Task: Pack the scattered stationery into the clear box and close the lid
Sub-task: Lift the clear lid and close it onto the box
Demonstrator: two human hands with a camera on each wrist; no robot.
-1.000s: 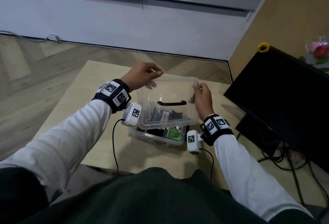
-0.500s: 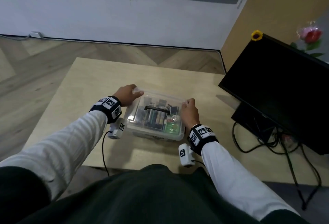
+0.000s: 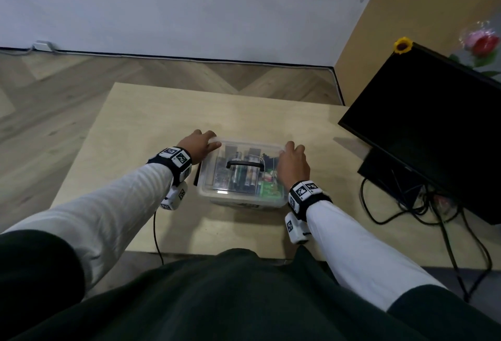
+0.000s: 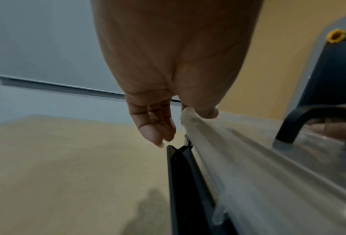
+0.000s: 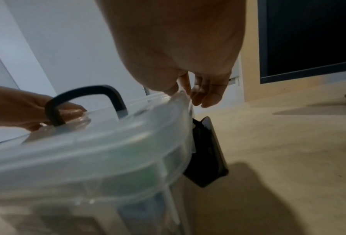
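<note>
The clear box [image 3: 242, 199] sits on the wooden table, filled with stationery. Its clear lid [image 3: 244, 148] with a black handle [image 3: 245, 164] lies on top. My left hand [image 3: 199, 142] is at the lid's far left corner; the thumb [image 4: 205, 111] presses on the rim while the fingers [image 4: 158, 127] hang loosely curled beside it, apart from the box. My right hand [image 3: 294, 163] is at the far right corner, where thumb and fingers [image 5: 205, 93] pinch the lid's rim [image 5: 180, 97]. Black side latches [image 4: 180, 174] [image 5: 207, 151] hang down, swung away from the lid.
A black monitor [image 3: 433, 134] stands at the table's right edge, with cables [image 3: 406, 205] trailing below it. A sunflower clip [image 3: 403, 45] sits on its top corner. Bare tabletop [image 3: 151, 123] surrounds the box. Wood floor and a white wall lie beyond.
A second ago both hands held the lid tilted above the box. It has come down flat onto the box, and the hands now stay at its far corners.
</note>
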